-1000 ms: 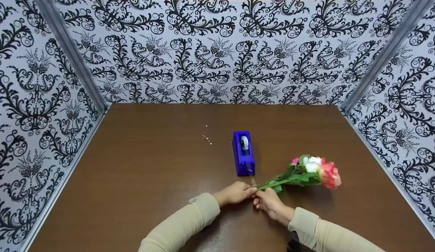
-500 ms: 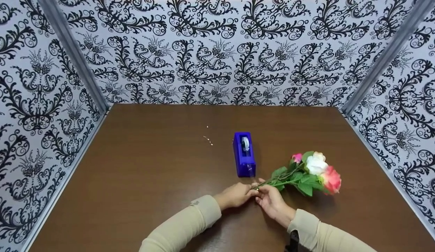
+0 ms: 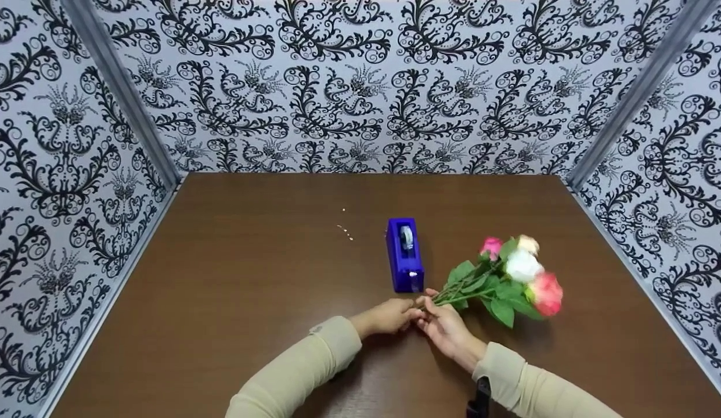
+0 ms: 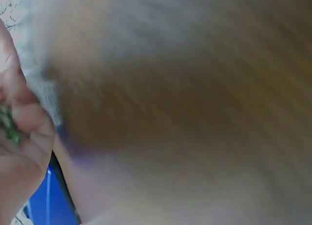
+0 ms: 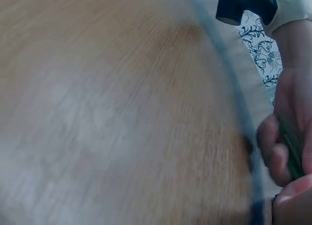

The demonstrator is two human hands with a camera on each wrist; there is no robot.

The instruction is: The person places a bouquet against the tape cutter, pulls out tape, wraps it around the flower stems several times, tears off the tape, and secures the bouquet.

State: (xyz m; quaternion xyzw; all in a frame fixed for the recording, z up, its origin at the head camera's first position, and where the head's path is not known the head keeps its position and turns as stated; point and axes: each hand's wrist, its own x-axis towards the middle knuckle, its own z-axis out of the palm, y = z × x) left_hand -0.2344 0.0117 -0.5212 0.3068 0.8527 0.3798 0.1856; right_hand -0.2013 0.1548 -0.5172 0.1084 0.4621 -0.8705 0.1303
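My right hand (image 3: 449,332) grips the stems of a bouquet of roses (image 3: 522,266) in the head view. Coral, white, cream and pink blooms with green leaves spread to the right of it. At the lower stem ends, my left hand (image 3: 388,315) pinches with its fingertips, which meet those of the right. Just beyond the hands stands a blue tape dispenser (image 3: 402,261), a bit of clear tape (image 3: 414,276) at its front edge. In the left wrist view, green stem ends (image 4: 9,125) lie across a palm. Stems (image 5: 291,149) also show between fingers in the right wrist view.
The brown wooden table (image 3: 250,261) carries a few small white specks (image 3: 345,233) left of the dispenser. Patterned panels (image 3: 360,87) enclose the back and both sides. A dark strap (image 3: 480,397) hangs by the right cuff.
The bouquet's blooms have swung up and fanned apart as the right hand turned. The tape that stretched from the dispenser to the stems no longer spans that gap.
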